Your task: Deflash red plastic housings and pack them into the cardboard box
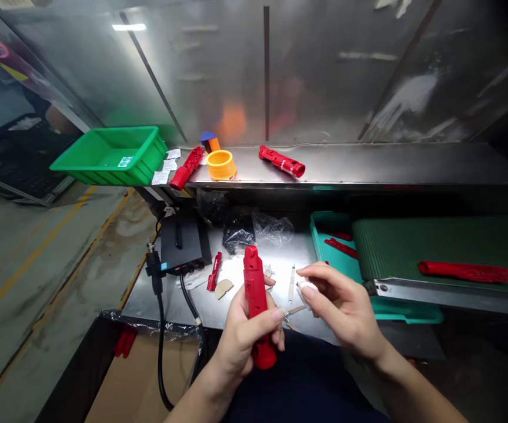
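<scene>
Grip L: L hand (240, 346) closed round red plastic housing (256, 299), held upright, top end above fingers.
Grip R: R hand (342, 305) pinching white wad (306, 292), near housing, not touching.
Nearby: clear slim tube (291, 283) on steel bench (157, 299), below R hand.
Labels: sticker (125, 161) on green bin (108, 170), paper slips (163, 170); text too small to read.

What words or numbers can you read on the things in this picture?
No text can be read clearly. The white paper slips on the steel shelf and the sticker on the green plastic bin have print too small to read. The red plastic part in the left hand shows no readable marks.
</scene>
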The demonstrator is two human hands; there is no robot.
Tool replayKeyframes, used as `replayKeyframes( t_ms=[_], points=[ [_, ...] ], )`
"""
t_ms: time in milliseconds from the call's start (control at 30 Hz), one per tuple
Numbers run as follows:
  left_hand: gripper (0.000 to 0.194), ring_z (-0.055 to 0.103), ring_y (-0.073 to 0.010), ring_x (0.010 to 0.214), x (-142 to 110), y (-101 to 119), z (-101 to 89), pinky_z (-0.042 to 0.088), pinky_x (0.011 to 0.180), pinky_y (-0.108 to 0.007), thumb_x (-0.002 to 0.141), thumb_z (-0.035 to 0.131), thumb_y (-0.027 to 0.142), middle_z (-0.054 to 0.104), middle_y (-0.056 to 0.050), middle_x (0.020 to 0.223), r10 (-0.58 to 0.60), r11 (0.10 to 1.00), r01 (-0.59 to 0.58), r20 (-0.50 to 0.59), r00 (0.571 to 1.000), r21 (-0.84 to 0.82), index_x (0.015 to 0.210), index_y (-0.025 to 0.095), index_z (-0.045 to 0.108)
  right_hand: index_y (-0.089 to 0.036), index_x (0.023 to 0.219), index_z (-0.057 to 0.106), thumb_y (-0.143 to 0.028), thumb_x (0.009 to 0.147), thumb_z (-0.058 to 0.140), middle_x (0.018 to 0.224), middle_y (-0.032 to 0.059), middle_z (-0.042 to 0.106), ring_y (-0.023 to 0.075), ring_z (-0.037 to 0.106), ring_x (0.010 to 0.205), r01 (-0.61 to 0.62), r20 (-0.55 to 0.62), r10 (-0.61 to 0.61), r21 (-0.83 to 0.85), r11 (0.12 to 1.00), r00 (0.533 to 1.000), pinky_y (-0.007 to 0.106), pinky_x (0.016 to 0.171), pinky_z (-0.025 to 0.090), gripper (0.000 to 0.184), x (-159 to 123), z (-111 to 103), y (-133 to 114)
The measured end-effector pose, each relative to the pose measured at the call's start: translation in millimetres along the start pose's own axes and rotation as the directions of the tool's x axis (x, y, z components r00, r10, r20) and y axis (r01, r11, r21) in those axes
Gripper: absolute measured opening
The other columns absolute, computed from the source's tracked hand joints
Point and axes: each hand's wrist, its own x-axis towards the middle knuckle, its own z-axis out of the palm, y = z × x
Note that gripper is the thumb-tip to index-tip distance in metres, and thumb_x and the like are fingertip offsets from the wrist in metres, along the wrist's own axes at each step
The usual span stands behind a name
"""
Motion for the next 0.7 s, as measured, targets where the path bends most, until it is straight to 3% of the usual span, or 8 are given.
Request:
replayKeyframes(
  t_ms=[67, 167, 367, 467, 533, 700],
  points=[
    [0.038, 0.055, -0.0068, 0.043, -1, -4, -0.5, 0.052, 0.043, -0.022, 0.087, 0.075, 0.024, 0.063, 0.006, 0.076, 0.005, 1.000, -0.003, 0.054, 0.999, -0.025, 0.116, 0.022, 0.052, -0.027, 0.108, 0.072, -0.023, 0.100, 0.063, 0.094, 0.0015, 0.063, 0.0099, 0.053, 0.061, 0.051, 0.026, -0.051, 0.002, 0.999, 0.998, 0.023, 0.050, 0.043, 0.012, 2, -1, -5],
    [0.044, 0.062, -0.0078, 0.050, -3, -8, -1.5, 0.061, 0.051, -0.029, 0.088, 0.074, 0.029, 0.061, 0.003, 0.095, 0.039, 0.999, -0.036, 0.115, 0.993, -0.026, 0.123, 0.024, 0.048, -0.025, 0.103, 0.074, -0.020, 0.098, 0.065, 0.091, 0.0015, 0.064, 0.0091, 0.052, 0.059, 0.113, 0.004, -0.113, -0.012, 0.994, 0.994, 0.023, 0.049, 0.041, 0.012, 7, -4, -14],
    [0.047, 0.059, -0.0072, 0.044, -8, -6, 5.8, 0.058, 0.051, -0.028, 0.094, 0.070, 0.036, 0.056, 0.007, 0.086, -0.003, 0.974, -0.014, 0.074, 0.997, 0.228, 0.128, 0.027, 0.040, -0.023, 0.103, 0.075, -0.020, 0.095, 0.068, 0.085, 0.0020, 0.068, 0.0132, 0.059, 0.065, 0.169, -0.002, -0.169, -0.058, 0.984, 0.986, 0.025, 0.054, 0.047, 0.011, 14, -4, -29],
    [0.039, 0.067, -0.0128, 0.057, -11, -2, 12.3, 0.058, 0.061, -0.030, 0.096, 0.067, 0.040, 0.058, 0.006, 0.085, -0.010, 0.940, 0.006, 0.009, 1.000, 0.342, 0.124, 0.025, 0.044, -0.022, 0.102, 0.071, -0.018, 0.092, 0.070, 0.080, 0.0001, 0.067, 0.0128, 0.058, 0.062, 0.151, -0.016, -0.152, -0.057, 0.987, 0.988, 0.026, 0.054, 0.047, 0.010, 17, -1, -36],
    [0.040, 0.068, -0.0165, 0.069, -13, -1, 14.3, 0.058, 0.070, -0.033, 0.096, 0.067, 0.040, 0.062, 0.003, 0.088, 0.006, 0.898, 0.002, -0.015, 1.000, 0.440, 0.127, 0.025, 0.047, -0.021, 0.097, 0.071, -0.015, 0.091, 0.071, 0.082, 0.0009, 0.067, 0.0123, 0.057, 0.063, 0.222, 0.006, -0.222, -0.083, 0.972, 0.975, 0.025, 0.054, 0.048, 0.008, 19, 1, -41],
    [0.043, 0.067, -0.0297, 0.110, -18, 0, 13.7, 0.054, 0.099, -0.044, 0.097, 0.064, 0.039, 0.069, -0.009, 0.118, 0.103, 0.787, -0.105, 0.038, 0.994, 0.608, 0.135, 0.024, 0.051, -0.016, 0.098, 0.071, -0.007, 0.091, 0.067, 0.091, 0.0044, 0.063, 0.0102, 0.057, 0.065, 0.384, 0.074, -0.380, -0.297, 0.874, 0.922, 0.023, 0.052, 0.046, 0.012, 17, 7, -49]
  ],
)
